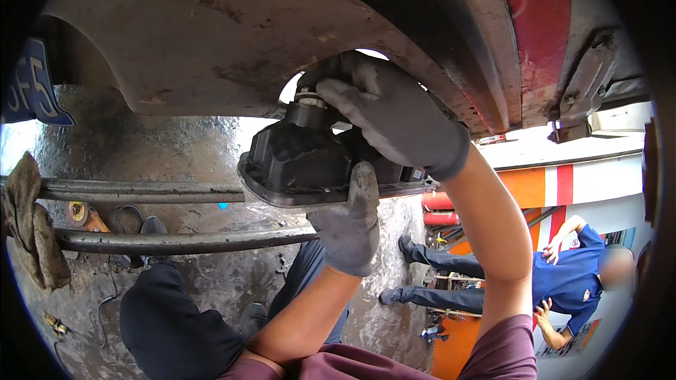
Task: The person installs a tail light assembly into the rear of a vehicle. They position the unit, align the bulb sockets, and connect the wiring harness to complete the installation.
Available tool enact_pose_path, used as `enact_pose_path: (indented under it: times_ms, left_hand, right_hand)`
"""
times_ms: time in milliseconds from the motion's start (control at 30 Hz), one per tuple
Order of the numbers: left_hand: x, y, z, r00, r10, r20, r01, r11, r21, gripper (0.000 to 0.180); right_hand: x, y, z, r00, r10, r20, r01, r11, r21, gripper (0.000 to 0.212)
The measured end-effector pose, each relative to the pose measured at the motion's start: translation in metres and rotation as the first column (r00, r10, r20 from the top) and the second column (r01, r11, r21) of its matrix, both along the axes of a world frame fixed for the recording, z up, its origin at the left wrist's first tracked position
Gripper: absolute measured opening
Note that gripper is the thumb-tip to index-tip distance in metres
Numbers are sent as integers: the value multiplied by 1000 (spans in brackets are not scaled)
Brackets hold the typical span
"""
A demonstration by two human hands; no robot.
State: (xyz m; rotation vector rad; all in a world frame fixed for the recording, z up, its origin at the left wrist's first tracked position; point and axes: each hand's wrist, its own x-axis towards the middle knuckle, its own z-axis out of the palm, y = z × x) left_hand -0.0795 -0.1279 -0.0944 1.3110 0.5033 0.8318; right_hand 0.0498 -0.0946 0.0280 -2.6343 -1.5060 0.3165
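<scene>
A black plastic lamp housing (pixel 299 155) with a clear rim along its lower edge hangs below the opening in a dirty vehicle panel (pixel 232 49). From beneath, my gloved left hand (pixel 350 229) grips its underside, with the thumb pressed up against its near wall. My gloved right hand (pixel 401 116) reaches over the housing. Its thumb and curled fingers close round a plug with a whitish collar (pixel 310 98) on the housing's neck. The far fingertips are hidden in the panel opening.
Two long metal rails (pixel 176 241) run across the left, with a grey rag (pixel 34 222) draped over them. A blue plate (pixel 39 88) hangs at the far left. A person in a blue shirt (pixel 563 274) stands at the right. Tools and cables lie on the stained floor (pixel 211 267).
</scene>
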Motion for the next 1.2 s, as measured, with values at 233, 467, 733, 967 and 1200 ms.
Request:
enact_pose_path:
  times_ms: [233, 467, 733, 967, 1200]
  left_hand:
    - [1, -3, 0, 999, -39, -2, 38, 986, -162, 45]
    - [-3, -8, -5, 977, -160, -142, 149, 985, -90, 46]
    - [1, -8, -5, 987, -50, 150, 99, 935, -339, 49]
    - [2, -7, -5, 999, -28, -24, 25, 991, -134, 50]
    - [4, -10, -17, 998, 66, -7, -66, 997, 30, 47]
  right_hand:
    - [-3, 6, 2, 957, -230, -176, 225, 973, -48, 33]
    - [2, 4, -2, 855, -145, -497, 211, 974, 79, 33]
    - [14, -8, -4, 979, 154, -134, -156, 988, -3, 35]
    - [7, 17, 9, 924, -169, -344, 129, 982, -137, 34]
    - [0, 17, 17, 912, -119, -392, 83, 991, -108, 33]
